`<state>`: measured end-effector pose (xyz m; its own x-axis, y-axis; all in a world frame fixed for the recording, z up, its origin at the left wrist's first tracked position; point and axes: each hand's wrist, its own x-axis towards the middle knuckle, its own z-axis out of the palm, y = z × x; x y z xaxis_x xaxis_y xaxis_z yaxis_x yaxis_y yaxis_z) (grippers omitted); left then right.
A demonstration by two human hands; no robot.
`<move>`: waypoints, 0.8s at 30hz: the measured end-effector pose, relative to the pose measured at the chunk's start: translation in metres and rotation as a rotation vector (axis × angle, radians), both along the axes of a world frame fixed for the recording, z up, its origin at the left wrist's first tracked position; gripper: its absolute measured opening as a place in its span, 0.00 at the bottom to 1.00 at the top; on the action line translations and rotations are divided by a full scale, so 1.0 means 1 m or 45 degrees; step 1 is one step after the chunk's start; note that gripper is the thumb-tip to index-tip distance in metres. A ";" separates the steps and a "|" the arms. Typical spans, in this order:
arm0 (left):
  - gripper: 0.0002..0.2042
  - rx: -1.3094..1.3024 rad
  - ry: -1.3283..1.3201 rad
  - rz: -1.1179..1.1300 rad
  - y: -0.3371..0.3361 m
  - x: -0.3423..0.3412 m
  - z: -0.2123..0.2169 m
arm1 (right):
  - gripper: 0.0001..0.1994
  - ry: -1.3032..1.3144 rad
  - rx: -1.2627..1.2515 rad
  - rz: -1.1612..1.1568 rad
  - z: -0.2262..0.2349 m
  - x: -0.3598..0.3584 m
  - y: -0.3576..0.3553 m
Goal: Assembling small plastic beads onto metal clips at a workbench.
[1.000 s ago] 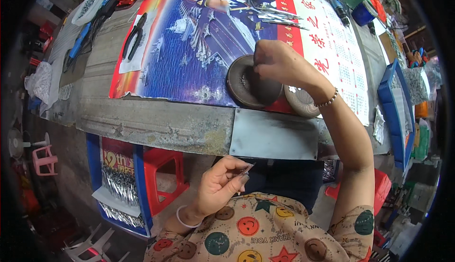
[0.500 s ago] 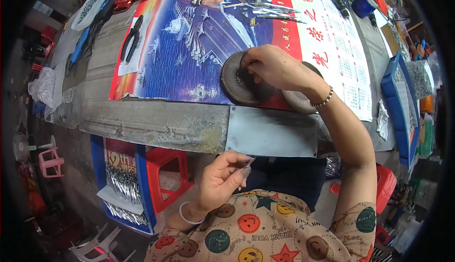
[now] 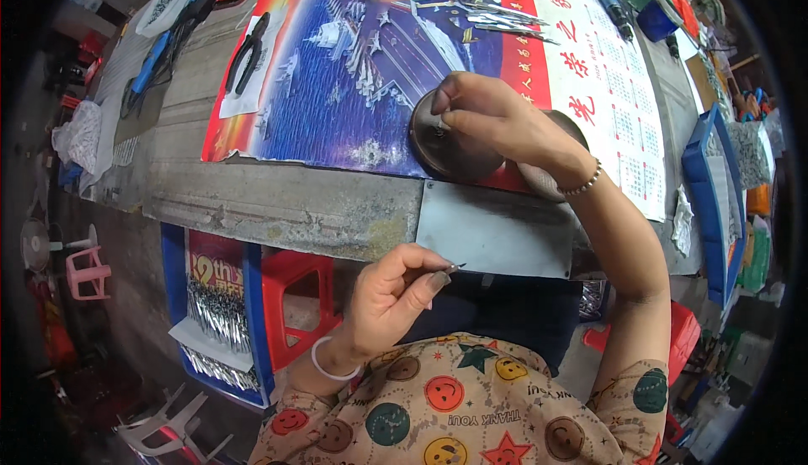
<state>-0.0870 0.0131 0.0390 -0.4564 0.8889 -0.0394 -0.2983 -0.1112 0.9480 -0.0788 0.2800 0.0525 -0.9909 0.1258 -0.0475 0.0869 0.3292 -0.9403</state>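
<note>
My left hand (image 3: 396, 301) is held in front of the table edge, closed in a pinch. From its fingertips sticks out a small thin dark piece, seemingly metal (image 3: 457, 267); the rest of it is hidden by the fingers. Over a round, dark shallow dish (image 3: 459, 160) my right hand (image 3: 497, 120) is bent, thumb and fingers pinched together. Something tiny and pale shows at those fingertips, too small to name. A few small dark bits lie in the dish, partly covered by the hand. A second round dish (image 3: 566, 124) sits partly beneath my right wrist.
A poster calendar (image 3: 337, 120) covers the tabletop, with black-handled pliers (image 3: 247, 59) and thin metal strips (image 3: 509, 21) on it. A grey plate (image 3: 497, 229) lies at the front edge. Right is a blue tray (image 3: 707, 204); below left, a blue bin (image 3: 172, 288) and red stool (image 3: 290, 305).
My right hand has lifted slightly from the dish's bottom, fingers still pinched. My left hand has barely moved; its thin piece now shows more clearly. The whole view has shifted slightly.
</note>
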 end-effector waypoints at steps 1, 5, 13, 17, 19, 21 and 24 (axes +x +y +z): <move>0.07 -0.025 0.120 -0.003 0.000 -0.004 0.002 | 0.08 -0.073 -0.237 -0.013 0.008 0.003 -0.008; 0.05 0.050 0.486 0.059 0.010 -0.019 0.005 | 0.08 -0.321 -0.732 0.119 0.032 0.028 -0.028; 0.07 0.157 0.841 0.045 0.028 -0.028 0.018 | 0.08 -0.387 -0.986 0.296 0.030 0.057 -0.046; 0.07 0.138 0.860 0.050 0.030 -0.026 0.019 | 0.07 -0.385 -1.041 0.339 0.035 0.058 -0.046; 0.08 0.155 0.894 0.019 0.030 -0.026 0.020 | 0.07 -0.384 -1.052 0.345 0.032 0.061 -0.047; 0.08 0.160 0.863 0.026 0.030 -0.023 0.019 | 0.07 -0.383 -1.065 0.352 0.028 0.063 -0.047; 0.08 0.187 0.850 0.045 0.032 -0.020 0.018 | 0.07 -0.298 -1.112 0.427 0.025 0.065 -0.045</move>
<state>-0.1068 0.0452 0.0567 -0.3699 0.8477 0.3801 0.3509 -0.2514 0.9021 -0.0140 0.2348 0.0775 -0.9224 -0.3355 -0.1911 0.3320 -0.4367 -0.8361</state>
